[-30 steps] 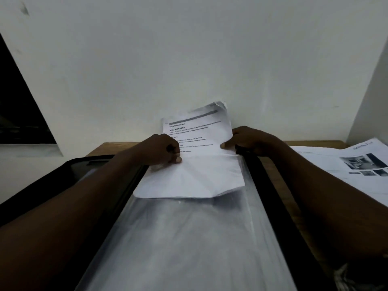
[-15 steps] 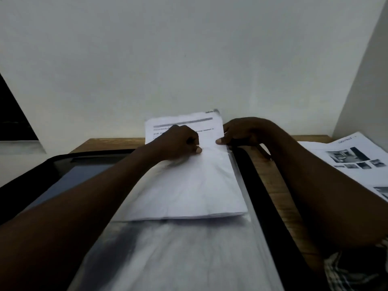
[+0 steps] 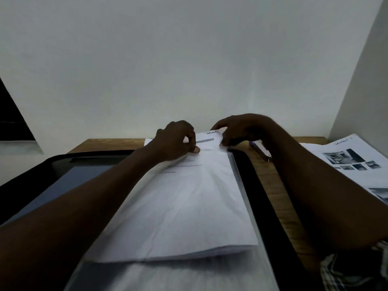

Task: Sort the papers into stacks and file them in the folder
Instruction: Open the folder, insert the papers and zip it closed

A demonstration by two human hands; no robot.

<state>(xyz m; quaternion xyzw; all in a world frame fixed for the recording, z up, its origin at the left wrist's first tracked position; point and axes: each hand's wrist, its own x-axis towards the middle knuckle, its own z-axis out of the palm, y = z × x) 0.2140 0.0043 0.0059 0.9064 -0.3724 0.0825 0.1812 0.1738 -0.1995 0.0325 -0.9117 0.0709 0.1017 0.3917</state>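
A stack of white printed papers (image 3: 184, 206) lies partly inside a clear plastic sleeve (image 3: 235, 175) of an open black folder (image 3: 258, 192). My left hand (image 3: 176, 141) pinches the stack near its far end with curled fingers. My right hand (image 3: 237, 129) pinches the far right corner of the stack, at the sleeve's mouth. The near edge of the stack sits about two thirds of the way down the sleeve.
More printed sheets with photos (image 3: 352, 162) lie on the wooden table (image 3: 277, 185) at the right. A pen-like object (image 3: 261, 151) lies beside my right wrist. White walls stand close behind and to the right. The folder's left flap (image 3: 73, 175) lies open.
The stack has slid farther toward me into the sleeve, and much less of it now sticks out at the far end. Both hands stayed on its far end.
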